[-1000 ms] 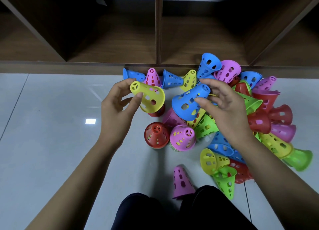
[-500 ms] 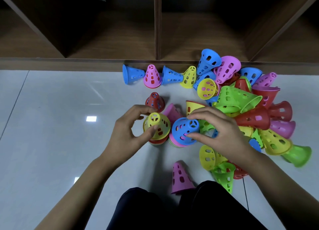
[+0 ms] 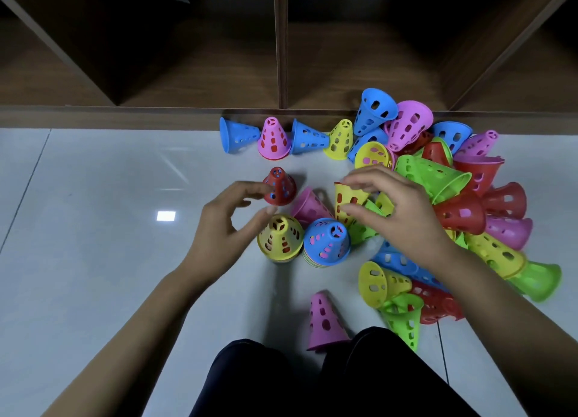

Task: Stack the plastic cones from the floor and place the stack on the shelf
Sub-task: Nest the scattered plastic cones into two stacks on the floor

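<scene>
Two short stacks of perforated plastic cones stand on the floor: one topped by a yellow cone [image 3: 280,239], one topped by a blue cone [image 3: 327,242]. My left hand [image 3: 226,229] hovers just left of the yellow-topped stack with curved fingers, holding nothing; its forefinger is next to a small red cone [image 3: 279,187]. My right hand [image 3: 398,211] reaches over a lying yellow cone [image 3: 347,204], with thumb and forefinger spread at its sides. A big pile of loose cones [image 3: 463,210] lies to the right. The wooden shelf [image 3: 200,82] stands beyond.
A row of blue, pink and yellow cones [image 3: 273,139] lines the shelf's base. One pink cone [image 3: 323,322] stands by my dark-clothed knees [image 3: 328,379]. Glossy grey floor tiles [image 3: 93,229] stretch to the left. A vertical divider [image 3: 281,41] splits the shelf compartments.
Both hands set their cones down on the two stacks and let go. My left hand drew back slightly; my right hand moved up to the lying yellow cone.
</scene>
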